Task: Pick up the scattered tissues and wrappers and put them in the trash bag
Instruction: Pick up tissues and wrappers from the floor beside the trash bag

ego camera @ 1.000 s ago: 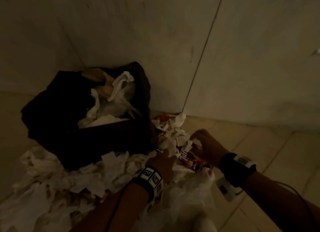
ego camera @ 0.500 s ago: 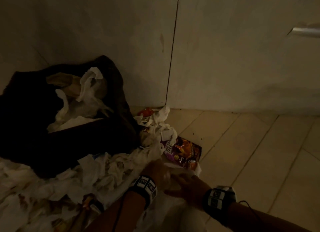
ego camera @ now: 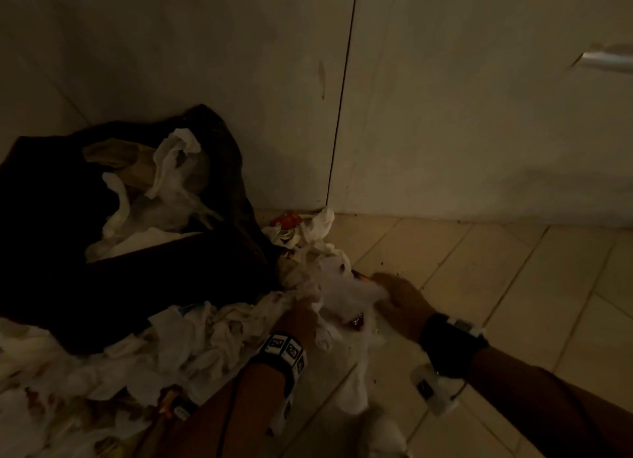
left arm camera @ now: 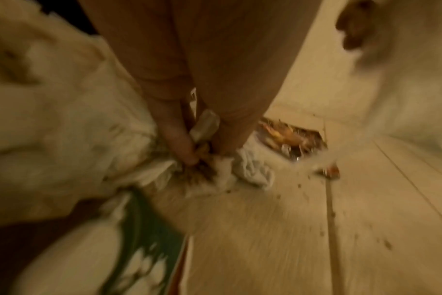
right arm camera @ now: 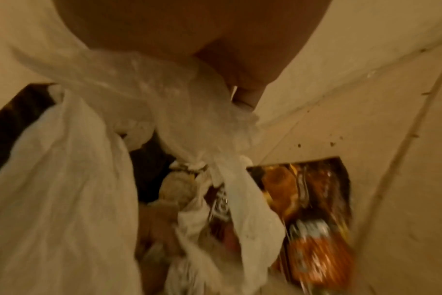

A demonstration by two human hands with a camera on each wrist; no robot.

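Note:
A black trash bag [ego camera: 144, 272] sits open in the corner at left, with white tissues [ego camera: 171, 177] inside it. Crumpled tissues [ego camera: 191, 337] lie heaped on the floor in front of it. My left hand [ego camera: 301, 308] is at the heap's right edge, and its fingertips [left arm camera: 189, 157] pinch a soiled tissue wad [left arm camera: 240, 171]. My right hand [ego camera: 397, 296] grips a thin translucent plastic bag [right arm camera: 144, 93] bunched in its palm. An orange snack wrapper [right arm camera: 313, 215] lies flat on the tiles under that plastic, and in the head view the plastic hides it.
Pale cabinet doors rise behind, with a metal handle [ego camera: 606, 60] at top right. A red wrapper [ego camera: 287, 219] and more tissues [ego camera: 318, 224] lie at the wall base. The beige tiled floor [ego camera: 513, 303] runs to the right, dotted with crumbs [left arm camera: 326, 217].
My right hand has moved up and to the right with the plastic bag, which now covers the orange wrapper in the head view. My left hand has stayed at the tissue heap.

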